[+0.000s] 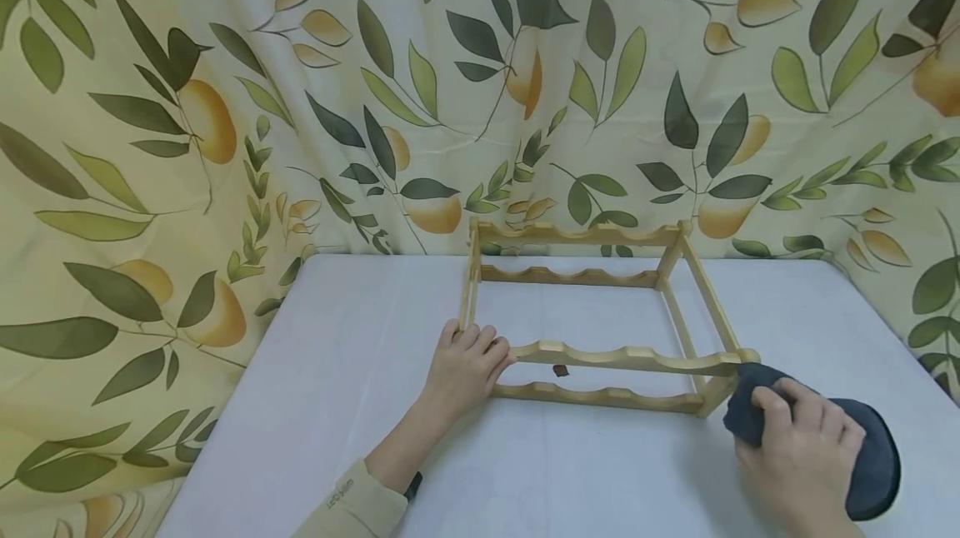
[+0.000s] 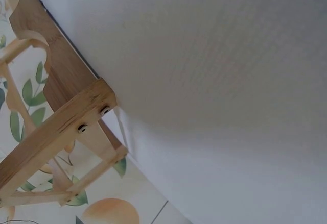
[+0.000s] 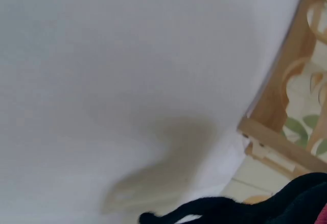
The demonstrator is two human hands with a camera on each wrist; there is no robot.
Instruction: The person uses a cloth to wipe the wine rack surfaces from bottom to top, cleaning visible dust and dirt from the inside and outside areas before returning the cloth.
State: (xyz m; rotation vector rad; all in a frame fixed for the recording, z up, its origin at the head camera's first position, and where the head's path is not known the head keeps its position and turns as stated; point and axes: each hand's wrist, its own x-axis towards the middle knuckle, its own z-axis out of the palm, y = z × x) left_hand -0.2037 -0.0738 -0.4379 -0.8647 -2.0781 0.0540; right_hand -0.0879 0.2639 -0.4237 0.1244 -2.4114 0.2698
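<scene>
A light wooden rack with wavy, scalloped rails (image 1: 626, 359) stands on the table. My left hand (image 1: 465, 367) holds its near left corner, fingers bent over the top rail. At the near right corner, my right hand (image 1: 806, 450) grips a dark navy cloth (image 1: 873, 459), bunched against the end of the top rail, its rest hanging out to the right. The left wrist view catches an end post (image 2: 56, 132) with two screw heads. Along the bottom of the right wrist view runs the dark cloth (image 3: 271, 206), close to the rack's corner (image 3: 278, 142).
A white cloth covers the table (image 1: 360, 338). Inside the rack's outline, behind the near rails, lies a small dark brown piece (image 1: 561, 371). A curtain (image 1: 480, 105) printed with leaves and orange fruit hangs behind and to the sides of the table.
</scene>
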